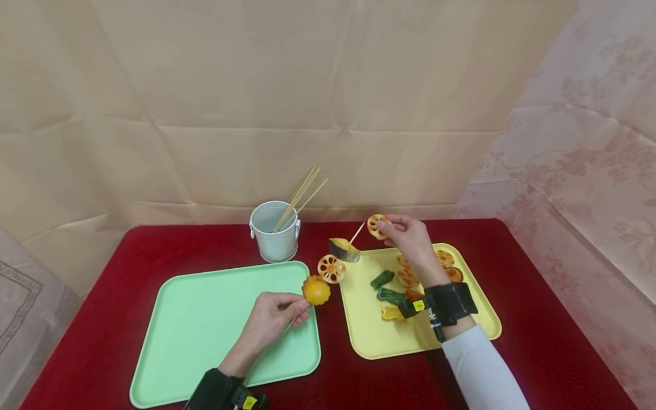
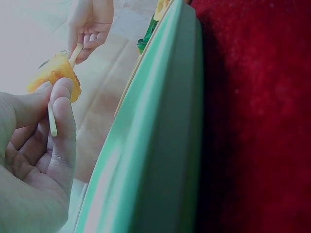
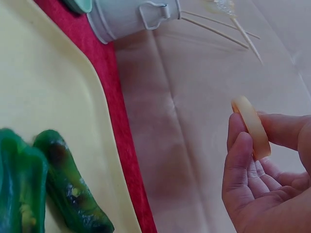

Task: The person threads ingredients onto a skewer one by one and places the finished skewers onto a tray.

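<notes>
In the head view my left hand (image 1: 277, 316) pinches the lower end of a wooden skewer (image 2: 53, 119) over the green tray (image 1: 205, 324). Threaded up the stick are a yellow corn slice (image 1: 316, 290), a lotus root slice (image 1: 331, 269) and a dark-skinned pumpkin wedge (image 1: 345, 250). The pointed tip (image 1: 357, 232) sticks out bare past the pumpkin. Between thumb and fingers, my right hand (image 1: 410, 239) holds another lotus root slice (image 3: 252, 127), just right of that tip and apart from it. Its round face with holes shows in the head view.
A yellow tray (image 1: 369, 341) on the right bears green peppers (image 1: 391, 295), more lotus slices (image 1: 408, 278) and other pieces, partly hidden by my right arm. Behind the green tray stands a white bucket (image 1: 277, 245) with several skewers (image 1: 302, 193). A red cloth (image 1: 169, 250) covers the table.
</notes>
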The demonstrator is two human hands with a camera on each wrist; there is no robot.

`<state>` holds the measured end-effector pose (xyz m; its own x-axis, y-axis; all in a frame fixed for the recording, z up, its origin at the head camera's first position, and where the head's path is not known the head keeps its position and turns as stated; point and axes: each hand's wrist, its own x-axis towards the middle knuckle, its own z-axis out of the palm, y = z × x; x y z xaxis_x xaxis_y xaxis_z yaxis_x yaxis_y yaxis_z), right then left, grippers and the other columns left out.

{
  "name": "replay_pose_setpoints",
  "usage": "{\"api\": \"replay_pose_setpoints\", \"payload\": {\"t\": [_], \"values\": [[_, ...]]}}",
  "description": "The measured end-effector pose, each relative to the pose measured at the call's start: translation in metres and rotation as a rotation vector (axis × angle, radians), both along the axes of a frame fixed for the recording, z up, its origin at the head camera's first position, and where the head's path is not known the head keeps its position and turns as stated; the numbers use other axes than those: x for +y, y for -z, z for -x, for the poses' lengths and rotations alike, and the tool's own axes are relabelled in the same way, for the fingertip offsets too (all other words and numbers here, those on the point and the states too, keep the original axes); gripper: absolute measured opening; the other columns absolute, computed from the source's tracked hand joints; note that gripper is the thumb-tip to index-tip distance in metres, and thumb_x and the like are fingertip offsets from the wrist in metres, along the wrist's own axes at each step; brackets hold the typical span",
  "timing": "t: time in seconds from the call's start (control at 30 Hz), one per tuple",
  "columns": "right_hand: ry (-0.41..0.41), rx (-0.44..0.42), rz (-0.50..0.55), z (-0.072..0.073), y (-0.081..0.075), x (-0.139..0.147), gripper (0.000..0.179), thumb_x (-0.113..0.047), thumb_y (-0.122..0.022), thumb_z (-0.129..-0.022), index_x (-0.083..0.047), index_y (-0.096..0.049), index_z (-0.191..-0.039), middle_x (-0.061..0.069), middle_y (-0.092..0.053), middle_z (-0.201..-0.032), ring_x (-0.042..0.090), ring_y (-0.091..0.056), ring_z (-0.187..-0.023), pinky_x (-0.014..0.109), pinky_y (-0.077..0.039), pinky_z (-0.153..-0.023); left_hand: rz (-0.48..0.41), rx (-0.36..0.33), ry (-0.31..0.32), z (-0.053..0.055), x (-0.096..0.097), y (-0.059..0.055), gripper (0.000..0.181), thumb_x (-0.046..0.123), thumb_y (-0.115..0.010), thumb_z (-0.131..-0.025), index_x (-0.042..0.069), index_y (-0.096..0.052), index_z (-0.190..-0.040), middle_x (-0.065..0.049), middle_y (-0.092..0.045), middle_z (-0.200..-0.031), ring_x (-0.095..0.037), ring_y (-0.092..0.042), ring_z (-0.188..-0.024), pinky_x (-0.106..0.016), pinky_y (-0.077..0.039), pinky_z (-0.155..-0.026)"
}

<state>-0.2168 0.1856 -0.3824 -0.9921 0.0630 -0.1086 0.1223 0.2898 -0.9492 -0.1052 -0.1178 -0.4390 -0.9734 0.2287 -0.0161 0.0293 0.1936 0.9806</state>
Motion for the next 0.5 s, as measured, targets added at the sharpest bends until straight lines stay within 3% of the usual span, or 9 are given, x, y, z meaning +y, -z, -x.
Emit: {"api": "replay_pose_setpoints", "payload": {"t": [0.17,0.3,0.5], "values": [[0.005,-0.022,0.072,0.0013,-0.0001,0.0005,0.053,-0.035,-0.07,-0.1,-0.002,-0.059,-0.14,0.017,-0.069,-0.128,0.021,-0.068,-0.103,0.033,-0.056,-0.094,0.006,-0.002,0.012,-0.0005,-0.0012,-0.0002,0.019,0.012,-0.076,-0.095,-0.006,-0.078,-0.099,-0.012,-0.073,-0.077,-0.017,-0.066,-0.065,-0.023,-0.054,-0.064],[-0.002,-0.031,0.145,0.0008,-0.0016,0.0,0.053,-0.032,-0.069,-0.101,0.0,-0.057,-0.142,0.014,-0.068,-0.126,0.016,-0.068,-0.1,0.025,-0.057,-0.088,0.01,-0.002,0.025,-0.0013,-0.002,0.0002,0.018,0.011,-0.075,-0.096,-0.006,-0.078,-0.099,-0.012,-0.073,-0.077,-0.016,-0.065,-0.065,-0.023,-0.053,-0.064],[-0.017,-0.041,0.304,0.0004,-0.0031,-0.002,0.049,-0.024,-0.068,-0.102,0.003,-0.055,-0.141,0.005,-0.07,-0.112,0.01,-0.067,-0.09,0.02,-0.057,-0.08,0.008,-0.007,0.036,-0.0023,-0.0022,0.0016,0.018,0.011,-0.074,-0.096,-0.007,-0.078,-0.099,-0.012,-0.074,-0.077,-0.017,-0.066,-0.066,-0.024,-0.054,-0.063]]}}
